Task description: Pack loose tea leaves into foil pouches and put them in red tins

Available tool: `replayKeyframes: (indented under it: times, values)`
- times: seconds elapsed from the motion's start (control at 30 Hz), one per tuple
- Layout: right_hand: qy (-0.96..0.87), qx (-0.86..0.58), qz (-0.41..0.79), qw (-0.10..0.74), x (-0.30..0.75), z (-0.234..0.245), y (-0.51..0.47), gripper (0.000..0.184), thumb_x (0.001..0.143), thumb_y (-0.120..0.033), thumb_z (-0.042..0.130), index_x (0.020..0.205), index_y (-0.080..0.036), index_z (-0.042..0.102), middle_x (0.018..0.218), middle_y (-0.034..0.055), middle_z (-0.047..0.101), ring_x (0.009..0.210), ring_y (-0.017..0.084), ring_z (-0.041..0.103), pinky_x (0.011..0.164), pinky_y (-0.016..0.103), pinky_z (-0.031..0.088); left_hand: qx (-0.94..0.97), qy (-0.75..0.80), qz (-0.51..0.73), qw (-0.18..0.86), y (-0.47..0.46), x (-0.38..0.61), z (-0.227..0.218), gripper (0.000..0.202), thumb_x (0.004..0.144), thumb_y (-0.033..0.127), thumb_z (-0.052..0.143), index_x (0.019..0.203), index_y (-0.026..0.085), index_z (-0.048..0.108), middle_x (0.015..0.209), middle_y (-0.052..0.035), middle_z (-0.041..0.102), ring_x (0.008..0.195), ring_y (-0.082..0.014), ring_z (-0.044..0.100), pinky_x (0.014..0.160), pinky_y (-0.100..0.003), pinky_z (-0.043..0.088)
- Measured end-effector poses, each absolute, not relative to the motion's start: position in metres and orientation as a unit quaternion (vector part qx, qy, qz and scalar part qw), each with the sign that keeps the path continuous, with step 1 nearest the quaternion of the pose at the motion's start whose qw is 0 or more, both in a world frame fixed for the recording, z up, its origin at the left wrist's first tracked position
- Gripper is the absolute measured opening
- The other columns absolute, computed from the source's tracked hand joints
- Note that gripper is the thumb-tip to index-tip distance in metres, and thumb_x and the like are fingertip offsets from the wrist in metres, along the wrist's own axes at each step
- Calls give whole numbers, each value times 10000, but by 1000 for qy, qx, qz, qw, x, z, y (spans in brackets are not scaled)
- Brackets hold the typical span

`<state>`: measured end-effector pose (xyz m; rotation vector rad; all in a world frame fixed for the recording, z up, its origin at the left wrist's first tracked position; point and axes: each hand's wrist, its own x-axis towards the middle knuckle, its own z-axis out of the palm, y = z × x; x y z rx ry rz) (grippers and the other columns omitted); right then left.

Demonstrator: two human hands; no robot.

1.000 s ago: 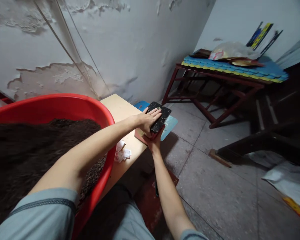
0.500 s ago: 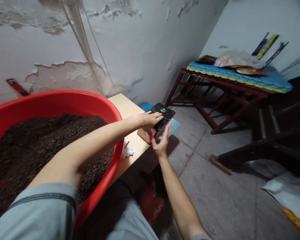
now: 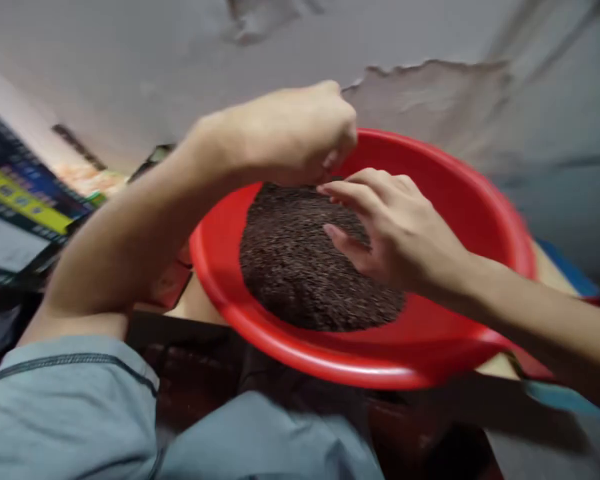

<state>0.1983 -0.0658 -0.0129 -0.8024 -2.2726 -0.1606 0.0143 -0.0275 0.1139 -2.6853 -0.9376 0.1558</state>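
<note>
A big red plastic basin [image 3: 485, 200] holds a heap of dark, loose bits like dried tea leaves [image 3: 310, 267]. My left hand [image 3: 305, 133] is over the basin's far left side, its fingers curled down and in; anything inside them is hidden. Close beside it, above the heap, my right hand [image 3: 387, 223] has thumb and fingers apart and nothing visible between them. The fingertips of the two hands come near each other. Motion blurs the picture.
Under the basin is a pale wooden table [image 3: 197, 300]. A blue object [image 3: 567, 267] lies at its right end. A dark box with a yellow band [image 3: 20, 193] stands at the left. Behind is a peeling wall [image 3: 425, 100].
Both hands have left the stack of black and red tins or books at the table's end and are now over the basin. The view has swung left.
</note>
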Motion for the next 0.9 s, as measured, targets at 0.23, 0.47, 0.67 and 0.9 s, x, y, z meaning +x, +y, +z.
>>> replayKeyframes:
  times: [0.23,0.47,0.67,0.9]
  values:
    - [-965,-88,4,246,-37,-23,-5,259,973,-231,516,1146,-158,694,1188,152,660,1161,354,582,999,578,444,-698,-689,163,102,-80,-189,93,343,943,281,533,1177,129,733,981,-6,761,945,-159,715,895,-255,497]
    - [-992,-16,-25,119,-175,-55,16,296,915,-140,531,1167,-183,680,1293,161,605,1228,376,511,961,559,465,-582,-792,171,66,-141,-261,-38,372,927,453,580,1091,157,734,1148,-186,737,1091,-364,695,832,-425,536]
    - [-993,73,-29,87,-179,-76,9,272,972,-257,550,1208,-200,673,1328,111,574,1342,371,428,1088,630,371,-575,-809,89,85,-155,-259,-73,349,984,304,395,1066,202,720,1096,-126,737,913,-297,725,684,-381,506]
    - [-979,62,-136,142,-129,-18,-16,417,1017,-361,383,1257,-271,713,1465,14,586,1367,332,500,1069,553,449,-542,-822,80,158,-191,-229,-19,504,1037,415,233,1033,207,691,1057,-113,715,850,-357,707,566,-390,394]
